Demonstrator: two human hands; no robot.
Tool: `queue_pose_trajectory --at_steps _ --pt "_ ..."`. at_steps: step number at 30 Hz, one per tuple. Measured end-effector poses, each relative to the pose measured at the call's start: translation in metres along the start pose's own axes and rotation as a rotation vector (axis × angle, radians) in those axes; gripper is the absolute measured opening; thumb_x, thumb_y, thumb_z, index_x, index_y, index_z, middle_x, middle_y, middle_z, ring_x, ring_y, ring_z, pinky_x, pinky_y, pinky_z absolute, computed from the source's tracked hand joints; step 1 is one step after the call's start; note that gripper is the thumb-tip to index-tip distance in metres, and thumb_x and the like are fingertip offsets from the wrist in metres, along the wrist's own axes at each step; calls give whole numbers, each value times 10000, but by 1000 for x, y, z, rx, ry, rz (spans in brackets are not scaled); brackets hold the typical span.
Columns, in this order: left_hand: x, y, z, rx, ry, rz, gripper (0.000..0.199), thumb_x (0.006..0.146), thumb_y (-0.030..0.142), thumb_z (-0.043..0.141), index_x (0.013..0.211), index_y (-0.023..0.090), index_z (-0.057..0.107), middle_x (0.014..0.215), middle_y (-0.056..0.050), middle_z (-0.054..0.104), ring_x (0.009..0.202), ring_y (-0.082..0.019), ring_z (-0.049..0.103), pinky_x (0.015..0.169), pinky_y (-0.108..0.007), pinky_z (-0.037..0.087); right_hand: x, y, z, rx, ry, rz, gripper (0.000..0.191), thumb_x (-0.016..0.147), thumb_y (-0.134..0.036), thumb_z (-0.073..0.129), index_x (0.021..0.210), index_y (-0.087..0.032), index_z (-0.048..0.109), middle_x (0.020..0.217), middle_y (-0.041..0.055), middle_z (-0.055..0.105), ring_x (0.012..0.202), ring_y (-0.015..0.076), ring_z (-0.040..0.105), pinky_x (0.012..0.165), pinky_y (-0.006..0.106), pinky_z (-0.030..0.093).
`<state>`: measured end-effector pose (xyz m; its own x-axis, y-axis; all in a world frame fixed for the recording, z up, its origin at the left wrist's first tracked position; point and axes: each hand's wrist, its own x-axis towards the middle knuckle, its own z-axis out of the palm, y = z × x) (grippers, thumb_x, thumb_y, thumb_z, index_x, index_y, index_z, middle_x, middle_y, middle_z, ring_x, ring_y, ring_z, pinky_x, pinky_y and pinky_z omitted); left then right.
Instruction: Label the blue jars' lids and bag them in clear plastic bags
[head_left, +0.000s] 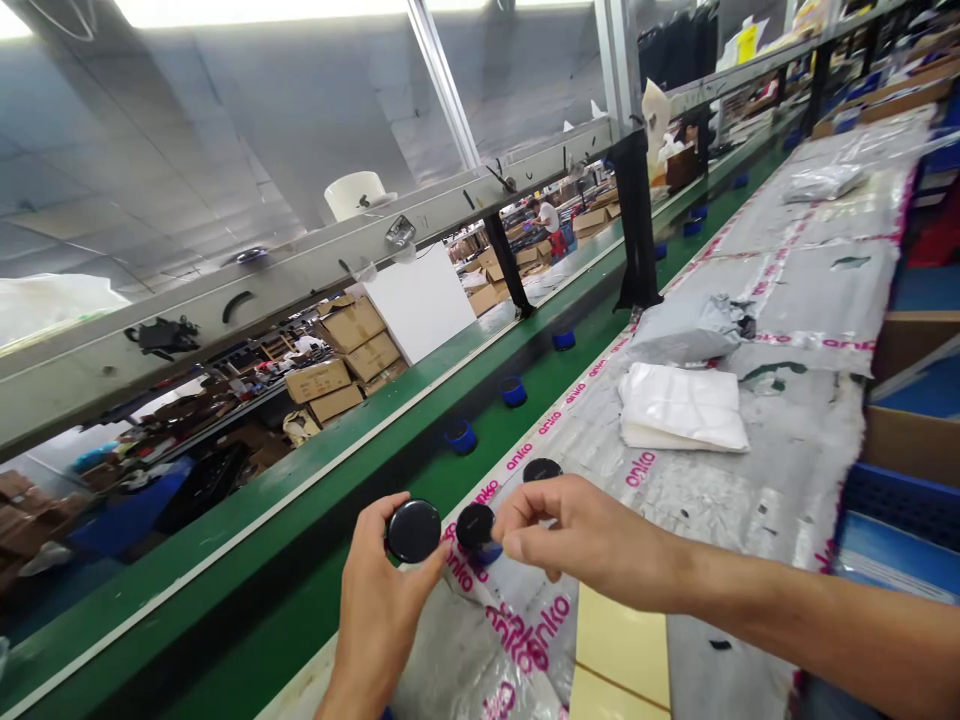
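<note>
1. Green conveyor belt crosses diagonally, its near end cut off by the frame edge.
2. Plastic sheeting printed "anko" covers the worktable beside it; the right forearm hides part of the surface.
3. A pale overhead rail spans the scene, and a black-wrapped post blocks part of the belt.
4. Behind the rail, a white board stands beside cardboard boxes; a distant person is small and hard to make out.
5. The left hand pinches a glossy black disc between thumb and fingers, raised at the table's belt-side edge. The right hand has its fingers curled, thumb close to the forefinger; whether they grip anything cannot be told.
6. Yellow sheets lie below the right wrist, cut off at the bottom; a folded white stack lies beyond, near a grey plastic bag.
7. A black-and-blue piece sits at the right fingertips, another dark round piece partly hidden behind that hand. Small blue pieces dot the belt.
</note>
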<state>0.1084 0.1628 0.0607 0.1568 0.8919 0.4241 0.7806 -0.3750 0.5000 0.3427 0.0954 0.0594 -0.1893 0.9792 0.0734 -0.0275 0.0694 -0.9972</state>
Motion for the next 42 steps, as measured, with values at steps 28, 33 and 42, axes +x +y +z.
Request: queue_pose_trajectory --at_steps 28,33,42 --pt "-54 41 22 -180 90 -135 865 752 575 714 1498 297 376 1297 -86 628 1092 -321 659 896 -469 533 27 13 26 -250 -40 -237 126 707 -117 594 594 -174 586 1128 25 717 1041 189 651 857 241 446" --pt "-55 38 24 -177 98 -109 832 752 561 724 1477 308 405 1296 -79 626 1101 -313 657 926 -471 529 27 12 26 -265 -42 -241 120 712 -119 599 604 -173 594 1097 23 724 998 189 655 840 243 452" --pt "-57 34 27 -176 128 -82 817 759 565 711 1472 288 423 1278 -93 629 1075 -312 664 918 -476 535 28 15 29 -258 -2 -254 91 690 -113 613 621 -172 625 1022 24 741 922 177 650 781 232 456"
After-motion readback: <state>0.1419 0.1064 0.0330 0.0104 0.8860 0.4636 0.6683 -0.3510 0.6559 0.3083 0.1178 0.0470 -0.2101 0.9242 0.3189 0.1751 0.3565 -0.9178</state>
